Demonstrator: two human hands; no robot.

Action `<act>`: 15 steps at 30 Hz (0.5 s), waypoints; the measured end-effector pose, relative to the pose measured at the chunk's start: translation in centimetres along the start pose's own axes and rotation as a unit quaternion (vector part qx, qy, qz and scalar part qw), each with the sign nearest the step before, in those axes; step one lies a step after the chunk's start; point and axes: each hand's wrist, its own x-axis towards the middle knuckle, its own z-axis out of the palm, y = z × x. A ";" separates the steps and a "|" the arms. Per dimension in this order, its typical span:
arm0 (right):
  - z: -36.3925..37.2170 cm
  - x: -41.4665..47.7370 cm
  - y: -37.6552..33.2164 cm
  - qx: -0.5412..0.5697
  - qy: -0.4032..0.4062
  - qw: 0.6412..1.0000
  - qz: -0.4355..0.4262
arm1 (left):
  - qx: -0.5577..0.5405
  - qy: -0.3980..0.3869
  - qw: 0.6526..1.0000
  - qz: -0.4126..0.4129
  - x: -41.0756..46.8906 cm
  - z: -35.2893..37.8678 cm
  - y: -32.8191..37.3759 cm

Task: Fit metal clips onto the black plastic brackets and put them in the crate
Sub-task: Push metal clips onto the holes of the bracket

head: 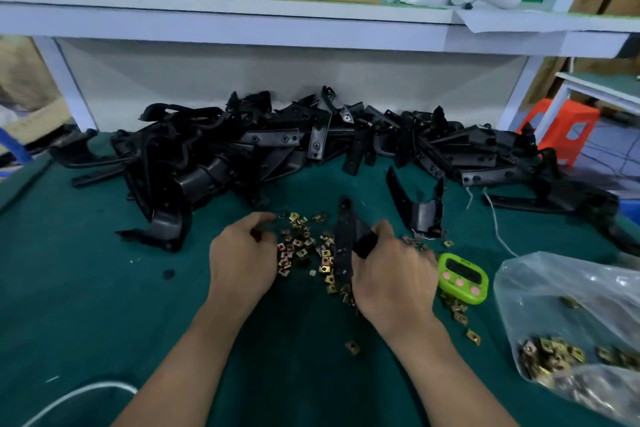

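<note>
Near right, the plastic bag (568, 305) holds spare clips. My right hand (391, 274) is wrapped round a black bracket (343, 246), which pokes out away from the fist. My left hand (242, 253) is curled over the loose metal clips (301, 246) lying between both hands; can't tell if it's pinching one. The bracket pile (277, 149) sits further back.

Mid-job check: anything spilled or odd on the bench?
Metal clips lie loose on the green mat between the left hand and right hand, outside the plastic bag; strays sit beside the green timer, and one stray clip lies alone nearer the person. The black brackets are a tangled heap. No crate shows.
</note>
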 end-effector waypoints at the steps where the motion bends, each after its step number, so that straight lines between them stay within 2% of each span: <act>1: -0.1 0.2 0.2 0.002 0.005 1.000 -0.009 | 0.027 -0.032 0.999 0.010 0.1 0.0 0.0; 3: -0.3 0.1 0.4 0.036 0.016 0.999 -0.026 | 0.097 -0.123 0.987 0.033 0.2 0.2 0.0; 5: -0.5 -0.1 0.4 0.117 0.040 0.992 -0.036 | 0.138 -0.166 0.975 0.061 0.1 0.4 0.1; 8: -0.5 -0.1 0.5 0.201 0.039 0.979 -0.021 | 0.110 -0.138 0.981 0.083 0.1 0.7 0.0; 11: 0.0 0.4 1.2 0.066 -0.008 0.997 -0.044 | 0.111 -0.084 0.985 0.104 -0.1 1.2 -0.2; 15: 0.1 0.6 1.1 0.013 -0.055 0.997 -0.043 | 0.046 -0.010 0.996 0.077 -0.3 1.4 0.1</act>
